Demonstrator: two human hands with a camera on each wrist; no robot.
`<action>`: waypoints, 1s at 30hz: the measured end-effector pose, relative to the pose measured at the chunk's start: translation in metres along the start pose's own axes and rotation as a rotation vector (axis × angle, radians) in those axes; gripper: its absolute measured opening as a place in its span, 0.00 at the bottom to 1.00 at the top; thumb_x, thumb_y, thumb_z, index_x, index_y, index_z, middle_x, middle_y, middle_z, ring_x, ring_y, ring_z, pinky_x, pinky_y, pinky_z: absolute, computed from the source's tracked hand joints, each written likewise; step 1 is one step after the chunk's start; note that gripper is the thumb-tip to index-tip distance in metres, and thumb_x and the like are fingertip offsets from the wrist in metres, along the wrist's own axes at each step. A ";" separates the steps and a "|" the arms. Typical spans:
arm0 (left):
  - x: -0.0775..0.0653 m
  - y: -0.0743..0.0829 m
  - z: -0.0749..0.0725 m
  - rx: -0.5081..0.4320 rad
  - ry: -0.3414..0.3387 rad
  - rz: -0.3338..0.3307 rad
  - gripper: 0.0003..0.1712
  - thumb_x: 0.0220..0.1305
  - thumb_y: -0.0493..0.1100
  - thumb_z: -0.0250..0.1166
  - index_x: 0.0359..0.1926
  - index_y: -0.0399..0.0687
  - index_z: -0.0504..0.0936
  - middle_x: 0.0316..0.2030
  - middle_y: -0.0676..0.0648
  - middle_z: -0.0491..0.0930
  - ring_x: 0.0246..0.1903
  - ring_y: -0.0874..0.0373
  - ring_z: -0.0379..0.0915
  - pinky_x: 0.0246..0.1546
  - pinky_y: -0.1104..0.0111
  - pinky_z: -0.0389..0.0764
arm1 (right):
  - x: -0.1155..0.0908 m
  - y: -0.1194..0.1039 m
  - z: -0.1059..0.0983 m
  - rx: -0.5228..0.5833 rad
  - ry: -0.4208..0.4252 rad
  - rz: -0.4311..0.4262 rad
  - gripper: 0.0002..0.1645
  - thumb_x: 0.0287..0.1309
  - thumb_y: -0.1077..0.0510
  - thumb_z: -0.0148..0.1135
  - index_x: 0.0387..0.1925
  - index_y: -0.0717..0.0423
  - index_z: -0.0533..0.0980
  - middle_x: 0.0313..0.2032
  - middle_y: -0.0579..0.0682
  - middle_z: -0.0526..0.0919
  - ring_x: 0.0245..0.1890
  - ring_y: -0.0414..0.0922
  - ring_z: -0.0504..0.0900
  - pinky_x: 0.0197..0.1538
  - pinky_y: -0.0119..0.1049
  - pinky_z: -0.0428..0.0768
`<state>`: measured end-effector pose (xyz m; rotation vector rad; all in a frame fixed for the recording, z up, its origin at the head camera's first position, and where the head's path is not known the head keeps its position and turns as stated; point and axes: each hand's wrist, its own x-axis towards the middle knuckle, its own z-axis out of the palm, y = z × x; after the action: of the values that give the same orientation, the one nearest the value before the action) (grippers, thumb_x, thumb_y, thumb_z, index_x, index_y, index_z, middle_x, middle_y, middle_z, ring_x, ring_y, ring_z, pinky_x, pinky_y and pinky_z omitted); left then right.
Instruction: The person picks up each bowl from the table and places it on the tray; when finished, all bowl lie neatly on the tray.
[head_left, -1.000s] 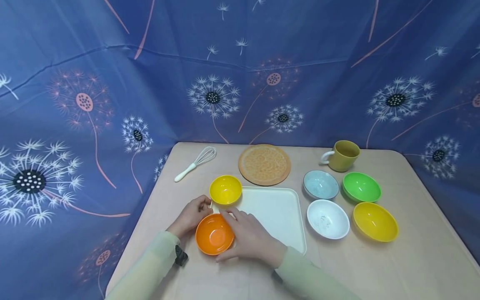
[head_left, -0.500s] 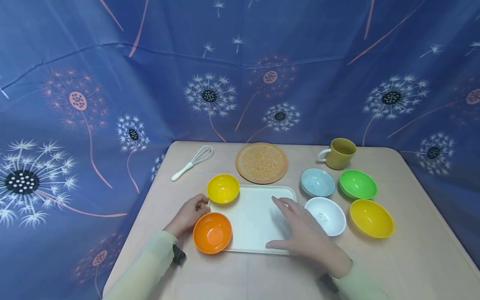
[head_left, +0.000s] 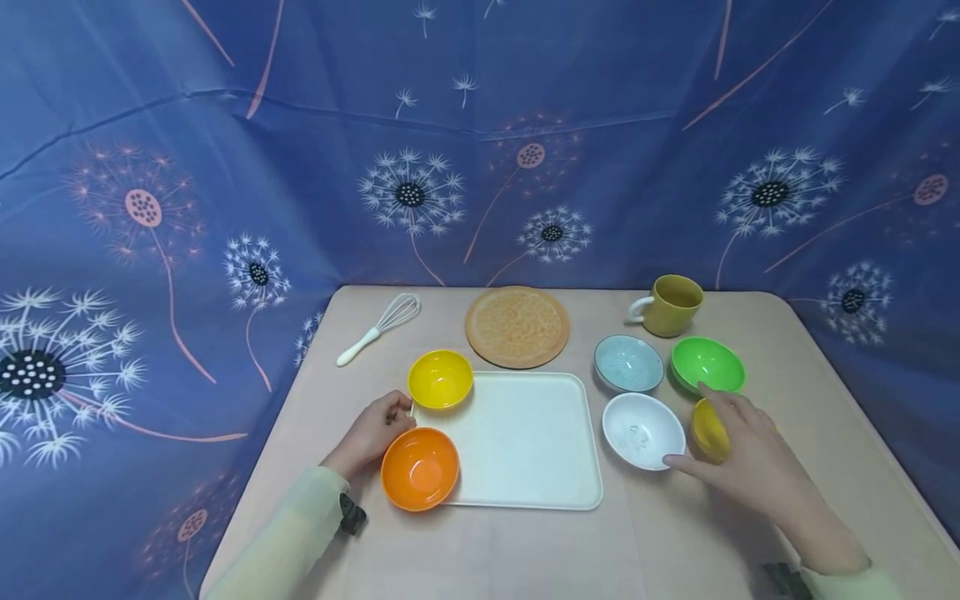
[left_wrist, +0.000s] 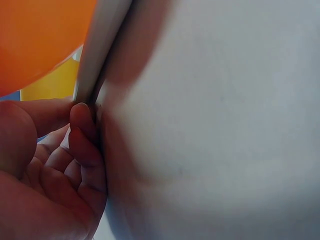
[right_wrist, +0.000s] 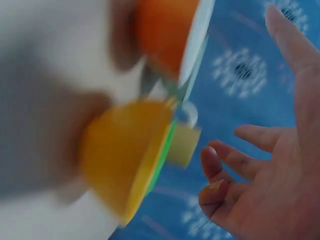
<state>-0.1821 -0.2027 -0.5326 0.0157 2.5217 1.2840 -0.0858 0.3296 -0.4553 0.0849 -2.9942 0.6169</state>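
Head view: the left hand [head_left: 375, 429] pinches the left edge of the pale tray [head_left: 528, 442], between an orange bowl [head_left: 420, 469] and a yellow bowl [head_left: 441, 380] (both overlap the tray's left corners here). Past the white bowl [head_left: 643, 432], the right hand [head_left: 761, 467] hovers, fingers apart, clear of a second yellow bowl [head_left: 708, 432] that it partly hides.

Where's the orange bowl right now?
Head view, left of centre: the orange bowl covers the near left corner of the tray, by the left hand, with a yellow bowl behind it.
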 end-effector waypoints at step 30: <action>-0.001 0.001 0.000 0.004 0.011 -0.009 0.13 0.73 0.40 0.67 0.55 0.50 0.79 0.33 0.47 0.76 0.35 0.52 0.72 0.40 0.63 0.74 | 0.002 0.083 0.013 -0.066 -0.127 0.289 0.84 0.46 0.17 0.69 0.78 0.73 0.42 0.63 0.81 0.56 0.55 0.78 0.66 0.50 0.80 0.68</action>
<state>-0.1812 -0.2021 -0.5310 -0.0018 2.5308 1.2785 -0.0942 0.4003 -0.4990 -0.3302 -3.1748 0.5546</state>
